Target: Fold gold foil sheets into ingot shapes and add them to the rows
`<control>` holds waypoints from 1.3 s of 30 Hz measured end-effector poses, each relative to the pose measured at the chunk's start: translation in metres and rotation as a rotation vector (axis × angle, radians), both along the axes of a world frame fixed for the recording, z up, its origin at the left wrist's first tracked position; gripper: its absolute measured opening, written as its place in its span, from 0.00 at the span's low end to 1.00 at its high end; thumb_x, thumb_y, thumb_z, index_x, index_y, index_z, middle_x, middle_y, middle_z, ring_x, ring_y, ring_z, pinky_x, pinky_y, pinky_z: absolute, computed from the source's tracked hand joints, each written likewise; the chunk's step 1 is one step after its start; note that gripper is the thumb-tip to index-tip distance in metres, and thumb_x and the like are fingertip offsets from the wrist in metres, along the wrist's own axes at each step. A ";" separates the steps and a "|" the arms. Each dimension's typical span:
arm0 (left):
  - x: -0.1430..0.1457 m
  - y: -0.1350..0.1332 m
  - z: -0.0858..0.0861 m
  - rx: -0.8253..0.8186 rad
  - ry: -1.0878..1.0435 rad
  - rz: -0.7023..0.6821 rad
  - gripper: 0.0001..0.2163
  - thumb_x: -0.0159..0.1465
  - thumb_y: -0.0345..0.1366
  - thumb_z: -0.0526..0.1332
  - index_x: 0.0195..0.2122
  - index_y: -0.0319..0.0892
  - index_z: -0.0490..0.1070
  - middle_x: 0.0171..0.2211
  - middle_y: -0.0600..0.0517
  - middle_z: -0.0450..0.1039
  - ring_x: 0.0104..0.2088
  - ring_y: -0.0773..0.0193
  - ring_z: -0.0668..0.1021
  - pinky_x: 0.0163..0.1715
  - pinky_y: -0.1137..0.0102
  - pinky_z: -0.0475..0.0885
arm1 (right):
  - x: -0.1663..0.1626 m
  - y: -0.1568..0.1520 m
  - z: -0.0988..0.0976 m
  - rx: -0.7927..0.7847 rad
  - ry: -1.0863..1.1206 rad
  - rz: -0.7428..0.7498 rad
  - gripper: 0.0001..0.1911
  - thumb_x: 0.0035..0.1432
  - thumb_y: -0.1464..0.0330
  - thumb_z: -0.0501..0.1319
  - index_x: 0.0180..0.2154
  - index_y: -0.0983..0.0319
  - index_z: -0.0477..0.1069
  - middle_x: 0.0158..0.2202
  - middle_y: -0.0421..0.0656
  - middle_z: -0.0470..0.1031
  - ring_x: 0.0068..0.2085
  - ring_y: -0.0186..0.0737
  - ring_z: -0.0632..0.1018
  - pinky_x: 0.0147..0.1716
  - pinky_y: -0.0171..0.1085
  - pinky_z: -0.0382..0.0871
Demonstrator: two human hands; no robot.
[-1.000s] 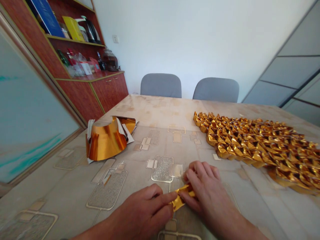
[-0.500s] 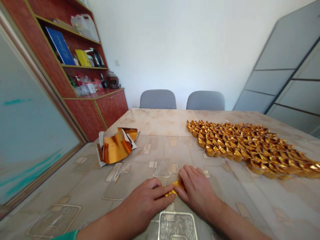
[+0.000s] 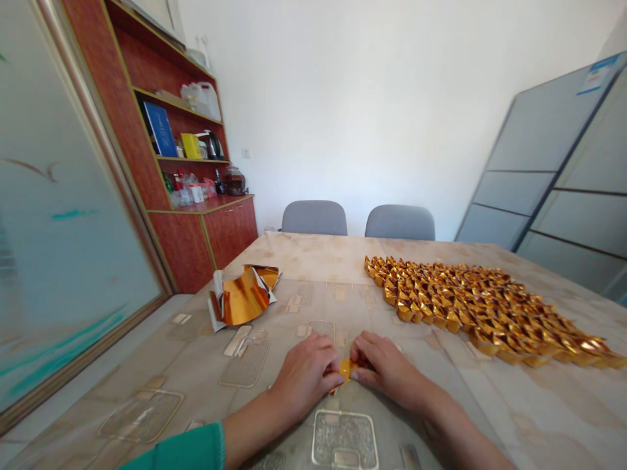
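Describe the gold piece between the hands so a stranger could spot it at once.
On the patterned table, close to its near edge, the left hand and right hand meet. The foil piece is pinched between their fingers. Unlike the folded gold pieces in rows on the right and the curled foil stack on the left, it alone is held.

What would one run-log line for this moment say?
left hand: pinching gold paper | right hand: pinching gold paper | folded gold pieces: laid out right | foil sheets: left
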State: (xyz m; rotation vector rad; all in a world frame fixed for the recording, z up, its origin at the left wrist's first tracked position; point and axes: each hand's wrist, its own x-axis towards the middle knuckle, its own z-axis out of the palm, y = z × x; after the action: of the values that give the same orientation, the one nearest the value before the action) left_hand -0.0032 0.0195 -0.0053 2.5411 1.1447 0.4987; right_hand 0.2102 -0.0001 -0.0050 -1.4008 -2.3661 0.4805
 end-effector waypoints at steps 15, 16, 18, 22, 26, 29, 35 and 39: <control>0.006 -0.003 0.006 -0.214 -0.124 0.121 0.05 0.53 0.32 0.64 0.32 0.42 0.71 0.30 0.54 0.71 0.33 0.62 0.72 0.30 0.71 0.59 | -0.001 0.005 0.005 0.025 0.145 0.014 0.09 0.50 0.76 0.65 0.34 0.60 0.69 0.36 0.38 0.70 0.38 0.39 0.71 0.37 0.35 0.60; 0.007 -0.003 0.005 -0.225 -0.160 0.113 0.05 0.53 0.31 0.63 0.32 0.42 0.71 0.29 0.54 0.72 0.32 0.62 0.72 0.30 0.72 0.59 | -0.002 0.004 0.006 0.051 0.141 0.010 0.10 0.50 0.76 0.65 0.34 0.60 0.69 0.36 0.38 0.70 0.39 0.39 0.71 0.38 0.35 0.60; 0.009 -0.003 0.003 -0.260 -0.235 0.097 0.06 0.53 0.30 0.63 0.33 0.42 0.71 0.27 0.55 0.72 0.30 0.63 0.72 0.28 0.72 0.59 | -0.005 0.002 0.008 0.086 0.134 -0.005 0.10 0.50 0.76 0.65 0.32 0.59 0.67 0.33 0.36 0.71 0.39 0.40 0.71 0.39 0.36 0.60; 0.011 -0.002 0.000 -0.297 -0.350 0.098 0.08 0.53 0.29 0.62 0.35 0.41 0.75 0.26 0.55 0.74 0.28 0.63 0.73 0.27 0.73 0.59 | -0.012 -0.002 0.009 0.122 0.134 -0.076 0.09 0.50 0.77 0.64 0.30 0.59 0.67 0.30 0.36 0.71 0.38 0.41 0.72 0.39 0.37 0.60; 0.011 0.000 -0.003 -0.291 -0.445 0.086 0.06 0.57 0.33 0.61 0.29 0.40 0.78 0.26 0.52 0.77 0.29 0.62 0.75 0.30 0.72 0.62 | -0.011 -0.002 0.009 0.099 0.236 -0.079 0.05 0.54 0.74 0.63 0.30 0.59 0.69 0.31 0.38 0.72 0.38 0.41 0.73 0.39 0.38 0.63; 0.011 -0.001 -0.003 -0.271 -0.527 0.095 0.07 0.58 0.34 0.61 0.27 0.40 0.78 0.27 0.51 0.78 0.29 0.62 0.75 0.31 0.71 0.63 | -0.001 0.002 0.011 0.007 0.400 -0.016 0.05 0.60 0.67 0.61 0.31 0.58 0.73 0.32 0.40 0.73 0.38 0.41 0.74 0.39 0.38 0.65; 0.011 0.001 0.004 -0.492 -0.768 0.128 0.09 0.56 0.39 0.63 0.25 0.38 0.75 0.22 0.53 0.72 0.25 0.65 0.70 0.26 0.72 0.61 | 0.029 0.012 0.017 -0.124 0.750 -0.178 0.18 0.55 0.52 0.64 0.27 0.60 0.75 0.28 0.42 0.74 0.34 0.43 0.73 0.39 0.41 0.65; 0.010 0.001 0.009 -0.685 -1.011 0.242 0.14 0.52 0.46 0.67 0.26 0.39 0.73 0.22 0.55 0.69 0.24 0.67 0.68 0.25 0.74 0.60 | 0.022 0.007 0.022 -0.176 0.901 -0.221 0.25 0.61 0.46 0.53 0.39 0.59 0.75 0.32 0.43 0.74 0.36 0.44 0.74 0.38 0.42 0.66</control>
State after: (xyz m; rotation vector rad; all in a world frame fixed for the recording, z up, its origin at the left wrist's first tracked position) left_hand 0.0067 0.0205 0.0037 1.2700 0.9535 1.0536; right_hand 0.2320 0.0068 0.0171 -1.1402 -1.4568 1.0125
